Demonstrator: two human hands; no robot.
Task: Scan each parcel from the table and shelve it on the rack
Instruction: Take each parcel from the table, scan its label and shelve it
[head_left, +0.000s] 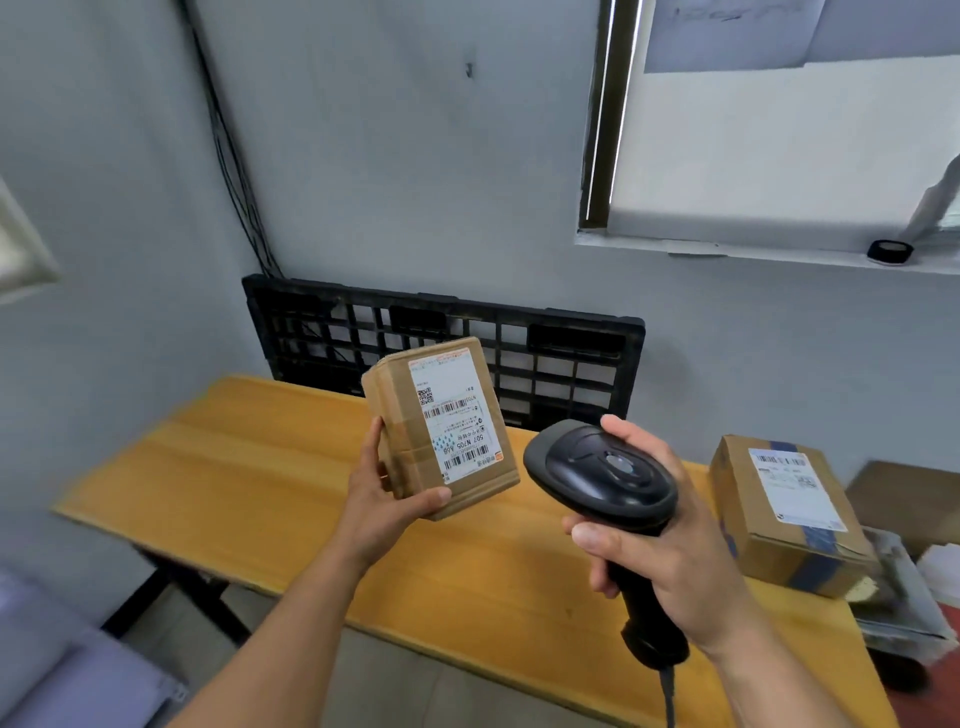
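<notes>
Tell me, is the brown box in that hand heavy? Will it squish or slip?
Probably light: the left hand holds the small parcel up alone, by thumb and fingertips. Likely stiff, since its cardboard edges look square. Its taped faces may be a little slippery.

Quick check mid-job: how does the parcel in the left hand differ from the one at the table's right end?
The held parcel is up off the wooden table, tilted in the left hand; the table parcel lies flat on it, untouched. The held parcel has brownish tape; the table parcel has blue tape bands. Both are brown cardboard boxes with white barcode labels.
</notes>
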